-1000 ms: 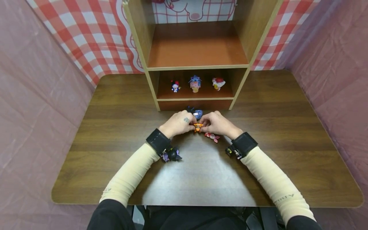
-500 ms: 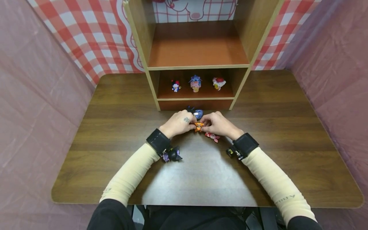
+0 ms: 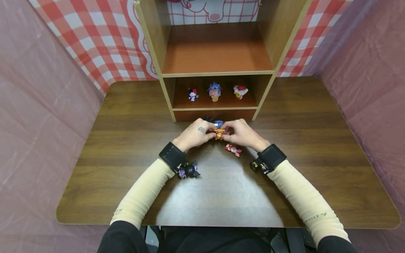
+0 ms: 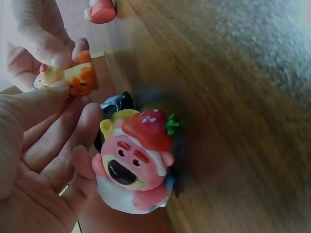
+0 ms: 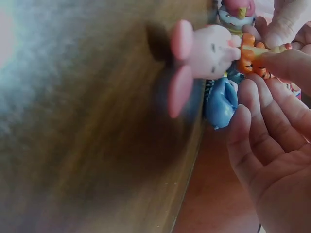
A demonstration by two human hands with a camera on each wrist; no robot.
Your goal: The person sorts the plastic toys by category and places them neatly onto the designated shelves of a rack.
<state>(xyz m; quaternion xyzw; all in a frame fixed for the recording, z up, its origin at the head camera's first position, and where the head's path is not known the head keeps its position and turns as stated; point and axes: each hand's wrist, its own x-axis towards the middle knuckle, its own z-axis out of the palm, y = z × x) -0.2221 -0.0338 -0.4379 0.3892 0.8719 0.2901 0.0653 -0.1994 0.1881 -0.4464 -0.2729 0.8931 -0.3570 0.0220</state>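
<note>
Between my two hands, just in front of the shelf unit, is a small orange tiger figurine with a yellow belly. My left hand pinches it from one side with thumb and fingertips, and my right hand pinches it from the other. Behind it sits a blue figurine, partly covered by the hands in the head view. A pink bear figurine with a strawberry hat stands close to my left fingers; the left hand hides it from the head camera. Nearer me than the tiger is a pink long-eared figurine.
The wooden shelf unit stands at the back of the table. Its lower shelf bears a red-and-blue figurine, a blue-haired one and a white one with a red top. A black-and-purple figurine lies beside my left wrist.
Both hands have shifted a little away from me, toward the shelf unit, carrying the tiger figurine with them. The pink long-eared figurine has stayed put and now shows more fully.
</note>
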